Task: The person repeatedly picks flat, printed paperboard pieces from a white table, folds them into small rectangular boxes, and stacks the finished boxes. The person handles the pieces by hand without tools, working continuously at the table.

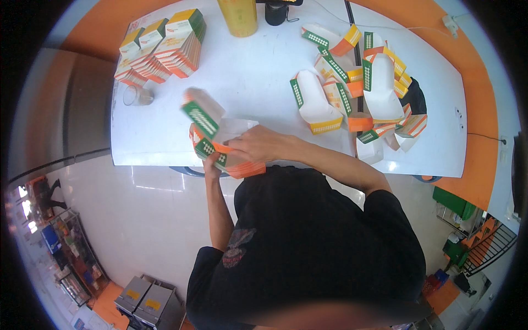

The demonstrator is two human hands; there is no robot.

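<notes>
So from the head view, a stack of flat orange, green and white cardboard cartons (231, 159) is gripped from below by the left hand (212, 165) at the white worktop (247, 82) edge. The right hand (258, 144) is closed over the top one. Folded-up cartons (357, 82) are piled well off beyond the right hand.

Both hands, left hand (212, 165) and right hand (258, 144), on a stack of flat cartons (220, 144) at the white table (253, 82) edge.

Both hands raised together at the table's near edge.
The left hand (212, 165) is curled below; the right hand (258, 144) is closed above, its forearm bent inward.
</notes>
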